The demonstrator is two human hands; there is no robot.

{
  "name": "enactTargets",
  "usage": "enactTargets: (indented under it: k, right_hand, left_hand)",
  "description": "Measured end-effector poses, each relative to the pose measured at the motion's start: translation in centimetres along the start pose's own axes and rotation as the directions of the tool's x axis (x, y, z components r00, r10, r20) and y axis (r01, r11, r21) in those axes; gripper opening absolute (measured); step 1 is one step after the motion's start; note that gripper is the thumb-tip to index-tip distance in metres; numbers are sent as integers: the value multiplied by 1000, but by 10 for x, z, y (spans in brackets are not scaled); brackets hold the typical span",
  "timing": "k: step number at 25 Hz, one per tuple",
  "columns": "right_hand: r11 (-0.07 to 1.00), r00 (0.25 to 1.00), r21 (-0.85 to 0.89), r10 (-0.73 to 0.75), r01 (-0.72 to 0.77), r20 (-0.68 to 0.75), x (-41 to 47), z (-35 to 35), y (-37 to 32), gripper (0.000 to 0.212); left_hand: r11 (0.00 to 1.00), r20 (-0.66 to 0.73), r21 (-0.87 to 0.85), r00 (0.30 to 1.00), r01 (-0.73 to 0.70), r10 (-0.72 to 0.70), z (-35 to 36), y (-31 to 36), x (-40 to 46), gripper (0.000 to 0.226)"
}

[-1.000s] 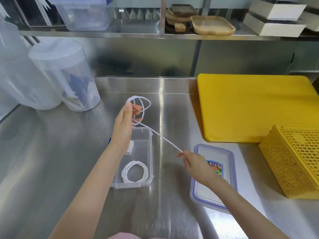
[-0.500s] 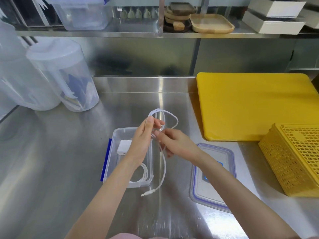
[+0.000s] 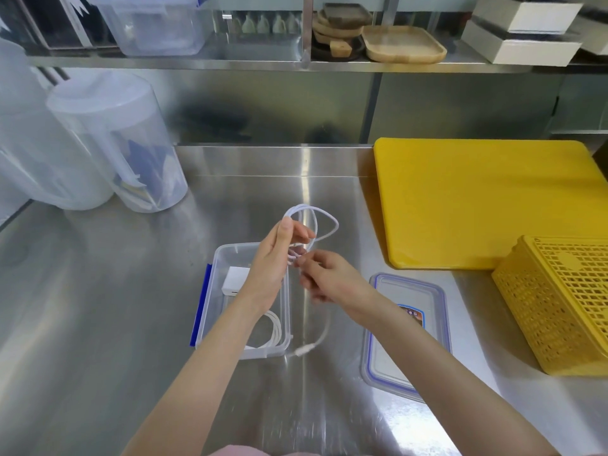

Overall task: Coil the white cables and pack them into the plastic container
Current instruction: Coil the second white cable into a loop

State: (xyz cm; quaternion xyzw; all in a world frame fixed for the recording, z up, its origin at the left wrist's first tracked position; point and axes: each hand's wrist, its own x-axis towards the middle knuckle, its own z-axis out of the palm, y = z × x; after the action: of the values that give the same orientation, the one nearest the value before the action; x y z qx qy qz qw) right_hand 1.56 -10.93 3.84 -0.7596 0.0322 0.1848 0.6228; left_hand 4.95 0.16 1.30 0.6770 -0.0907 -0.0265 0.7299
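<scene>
My left hand (image 3: 274, 261) holds a white cable (image 3: 324, 225) in loops above the clear plastic container (image 3: 210, 291). My right hand (image 3: 332, 278) pinches the same cable just below the loops, close to the left hand. The cable's loose tail hangs down, its plug end (image 3: 304, 351) resting on the steel counter by the container's near right corner. Inside the container lie a coiled white cable (image 3: 273, 330) and a white charger block (image 3: 235, 280), both partly hidden by my left forearm.
The container's lid (image 3: 404, 337) lies to the right on the steel counter. A yellow cutting board (image 3: 477, 199) and a yellow basket (image 3: 559, 304) sit at the right. Clear plastic pitchers (image 3: 121, 143) stand at the back left. A shelf with wooden trays runs behind.
My right hand came in from the stretched-out cable to the loops at my left hand. The loops grew, and the tail now hangs down to the counter.
</scene>
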Motion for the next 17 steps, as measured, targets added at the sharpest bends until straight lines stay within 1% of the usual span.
enactTargets:
  k: [2, 3, 5, 6, 7, 8, 10, 11, 12, 14, 15, 16, 17]
  right_hand:
    - [999, 996, -40, -25, 21, -91, 0, -9, 4, 22]
    - [999, 990, -14, -34, 32, -139, -1, -17, 6, 26]
    - [994, 971, 99, -22, 47, -237, -3, -36, 9, 34]
    - [992, 961, 105, -32, 63, -275, -4, -43, 13, 36]
    - [996, 951, 40, -62, 78, -301, -7, -47, 18, 38]
    - [994, 946, -66, -107, 92, -305, -9, -46, 25, 38]
    - [960, 947, -253, -184, 117, -262, -16, -39, 41, 36]
    - [934, 952, -337, -202, 117, -229, -20, -35, 50, 36]
    - [897, 954, -425, -224, 121, -202, -22, -31, 59, 38]
    - [809, 944, -569, -288, 148, -164, -27, -26, 74, 38]
    - [774, 938, -611, -315, 164, -147, -28, -23, 77, 34]
    - [750, 936, -639, -327, 171, -133, -29, -21, 80, 30]
    - [738, 940, -655, -319, 163, -124, -29, -19, 82, 29]
  left_hand:
    - [1000, -55, -14, 998, 9, -10, -10, 0, 3, 42]
    - [1000, -103, -6, 995, 17, -17, -17, 0, 5, 43]
    - [999, -200, 38, 980, 34, -26, -28, -2, 8, 45]
    - [998, -237, 35, 971, 44, -35, -30, -3, 9, 46]
    - [999, -264, -13, 963, 46, -48, -31, -3, 10, 47]
    - [993, -276, -109, 959, 41, -70, -30, -3, 11, 47]
    - [949, -297, -315, 946, 31, -130, -24, 2, 16, 45]
    - [910, -311, -413, 935, 30, -172, -21, 5, 18, 44]
    - [853, -321, -520, 918, 34, -232, -20, 8, 20, 44]
    - [687, -304, -726, 888, 18, -345, -21, 13, 23, 45]
    - [640, -292, -768, 886, 6, -359, -23, 15, 23, 46]
    - [649, -290, -761, 890, 9, -352, -23, 17, 22, 46]
    - [686, -289, -727, 896, 24, -337, -23, 18, 21, 46]
